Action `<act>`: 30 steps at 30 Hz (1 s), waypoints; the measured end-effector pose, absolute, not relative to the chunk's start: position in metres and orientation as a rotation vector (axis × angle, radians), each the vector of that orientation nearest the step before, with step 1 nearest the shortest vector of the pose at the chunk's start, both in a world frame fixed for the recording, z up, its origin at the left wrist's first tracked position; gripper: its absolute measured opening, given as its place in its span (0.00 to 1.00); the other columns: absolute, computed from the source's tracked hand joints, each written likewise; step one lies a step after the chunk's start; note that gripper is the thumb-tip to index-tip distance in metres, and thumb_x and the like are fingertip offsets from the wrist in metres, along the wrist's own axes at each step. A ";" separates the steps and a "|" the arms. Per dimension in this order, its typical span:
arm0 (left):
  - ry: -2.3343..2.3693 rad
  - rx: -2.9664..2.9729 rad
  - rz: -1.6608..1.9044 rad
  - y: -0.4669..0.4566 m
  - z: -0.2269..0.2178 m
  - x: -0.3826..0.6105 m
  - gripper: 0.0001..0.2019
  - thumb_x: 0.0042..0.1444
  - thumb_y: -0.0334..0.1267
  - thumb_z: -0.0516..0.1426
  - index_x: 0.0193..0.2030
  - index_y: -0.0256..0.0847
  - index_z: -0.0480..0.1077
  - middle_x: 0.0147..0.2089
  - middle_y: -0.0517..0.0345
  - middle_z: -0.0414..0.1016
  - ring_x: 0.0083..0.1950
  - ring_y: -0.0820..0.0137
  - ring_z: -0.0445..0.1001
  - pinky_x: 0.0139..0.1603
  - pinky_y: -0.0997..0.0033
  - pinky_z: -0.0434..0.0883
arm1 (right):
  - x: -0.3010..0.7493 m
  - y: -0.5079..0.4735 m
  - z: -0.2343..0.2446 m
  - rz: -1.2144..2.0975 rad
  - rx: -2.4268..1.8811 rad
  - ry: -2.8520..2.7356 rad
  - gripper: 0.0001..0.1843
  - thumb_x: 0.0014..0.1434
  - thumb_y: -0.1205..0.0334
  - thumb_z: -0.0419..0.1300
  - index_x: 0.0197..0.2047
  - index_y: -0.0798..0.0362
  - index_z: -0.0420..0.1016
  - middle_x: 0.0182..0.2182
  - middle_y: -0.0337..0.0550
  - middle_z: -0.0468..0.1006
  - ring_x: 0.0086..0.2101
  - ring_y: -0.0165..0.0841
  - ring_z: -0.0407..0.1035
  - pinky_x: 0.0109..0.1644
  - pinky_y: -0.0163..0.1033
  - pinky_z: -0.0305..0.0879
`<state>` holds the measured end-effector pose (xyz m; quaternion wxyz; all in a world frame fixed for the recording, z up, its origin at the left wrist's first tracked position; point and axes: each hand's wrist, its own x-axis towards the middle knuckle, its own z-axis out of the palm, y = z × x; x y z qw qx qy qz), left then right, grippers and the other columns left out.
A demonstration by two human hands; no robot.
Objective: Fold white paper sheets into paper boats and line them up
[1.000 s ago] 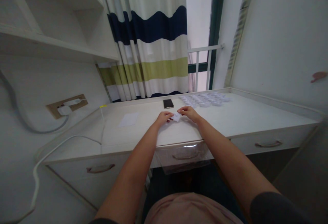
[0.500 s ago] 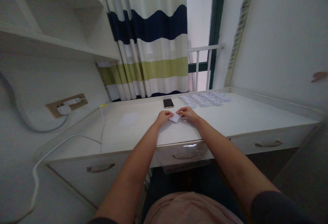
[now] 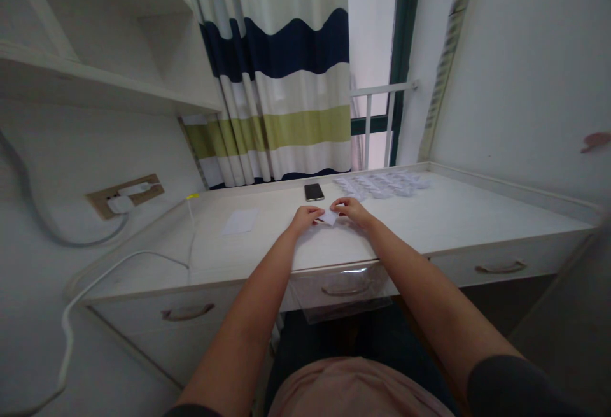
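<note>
Between my hands, just above the white desk, is a small folded piece of white paper. My left hand pinches its left edge between thumb and fingers. At the paper's right side, my right hand grips the upper corner with bent fingers. Behind the right hand lie several small folded white paper pieces in rows. A flat stack or sheet of white paper rests on the desk to the left of my hands.
A black phone lies beyond my hands, near the striped curtain. A white cable runs over the desk's left side. Clear plastic hangs over the middle drawer front. A shelf juts out at upper left.
The folded paper has shifted slightly right and its angle has changed between my fingers. My right hand's fingers have moved a little. The other things stay in place.
</note>
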<state>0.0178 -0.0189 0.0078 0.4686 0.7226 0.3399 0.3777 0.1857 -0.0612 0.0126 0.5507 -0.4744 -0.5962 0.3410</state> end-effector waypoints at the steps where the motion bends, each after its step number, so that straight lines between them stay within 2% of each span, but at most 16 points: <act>1: 0.822 1.754 0.922 -0.019 0.008 0.017 0.11 0.44 0.40 0.60 0.32 0.33 0.75 0.30 0.52 0.76 0.29 0.72 0.70 0.27 0.75 0.64 | 0.186 -0.061 0.013 0.821 -1.120 -1.388 0.07 0.36 0.60 0.64 0.22 0.54 0.75 0.21 0.38 0.72 0.25 0.27 0.64 0.27 0.31 0.61; 8: 0.770 1.623 0.900 -0.021 0.011 0.015 0.16 0.43 0.43 0.61 0.35 0.33 0.73 0.35 0.49 0.76 0.35 0.69 0.74 0.31 0.75 0.65 | 0.191 -0.056 0.011 0.869 -1.083 -1.283 0.15 0.33 0.55 0.67 0.24 0.55 0.75 0.20 0.38 0.72 0.23 0.26 0.64 0.30 0.33 0.63; 16: 0.746 1.547 0.894 -0.023 0.013 0.013 0.13 0.46 0.41 0.59 0.34 0.33 0.71 0.36 0.47 0.76 0.38 0.68 0.75 0.35 0.74 0.65 | 0.195 -0.052 0.007 0.788 -1.083 -1.192 0.16 0.33 0.53 0.67 0.25 0.56 0.75 0.20 0.39 0.72 0.23 0.26 0.64 0.30 0.34 0.63; 27: 0.704 1.479 0.872 -0.020 0.014 0.012 0.11 0.48 0.39 0.58 0.35 0.33 0.70 0.37 0.47 0.76 0.38 0.68 0.75 0.35 0.73 0.65 | 0.196 -0.050 0.006 0.830 -1.043 -1.174 0.19 0.35 0.48 0.66 0.25 0.56 0.74 0.23 0.42 0.74 0.25 0.28 0.66 0.31 0.34 0.63; 30: 0.711 1.462 0.838 -0.021 0.014 0.011 0.11 0.47 0.39 0.58 0.35 0.33 0.70 0.34 0.47 0.76 0.37 0.69 0.75 0.35 0.73 0.65 | 0.195 -0.051 0.006 0.856 -1.018 -1.166 0.21 0.35 0.46 0.65 0.25 0.56 0.74 0.23 0.43 0.75 0.25 0.28 0.67 0.31 0.34 0.63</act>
